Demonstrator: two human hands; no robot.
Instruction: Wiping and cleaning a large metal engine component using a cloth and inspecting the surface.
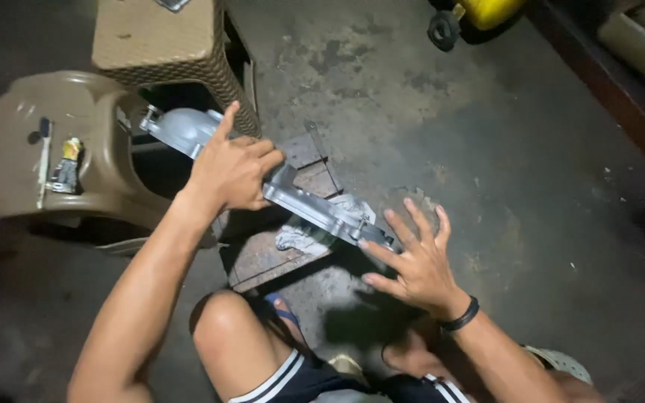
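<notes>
Down on the floor, frame centre: a grey metal casing lies slantwise across a rusty metal block, a rag under it.
Left hand: fingers curled over the casing's upper end, pressing it down, forefinger pointing up.
Right hand: spread wide, fingertips touching the casing's lower end, gripping nothing.
Doing it well: I'd judge both ends need even pressure so the casing sits flat on the block.
Upper left: brown plastic stools.
</notes>
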